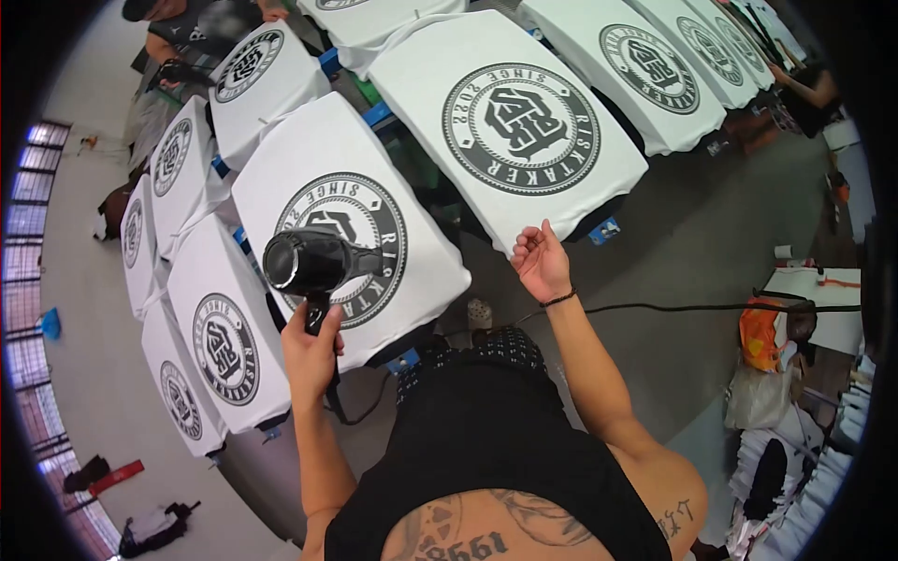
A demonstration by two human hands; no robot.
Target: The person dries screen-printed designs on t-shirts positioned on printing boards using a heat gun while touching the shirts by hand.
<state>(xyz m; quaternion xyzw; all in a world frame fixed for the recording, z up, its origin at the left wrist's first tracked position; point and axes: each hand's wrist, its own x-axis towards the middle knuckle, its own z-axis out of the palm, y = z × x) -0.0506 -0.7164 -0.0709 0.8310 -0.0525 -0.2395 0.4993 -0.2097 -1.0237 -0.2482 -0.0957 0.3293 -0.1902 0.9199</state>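
My left hand [312,348] is wrapped round the handle of a black hair dryer [313,263]. The dryer is over a white T-shirt [423,245] spread on a printing platen, hiding part of its round black RISKTAKER print. To the right, my right hand [543,265] is palm up with loosely curled fingers and nothing visible in it. It is by the lower edge of another white T-shirt [412,70] with the same print; whether the fingertips touch the cloth I cannot tell.
More printed shirts [229,360] lie on platens to the left and at the upper right. A black cable [655,307] crosses at my right. A co-worker [201,33] holds a dark dryer-like tool at the upper left; another person [809,89] is at the upper right.
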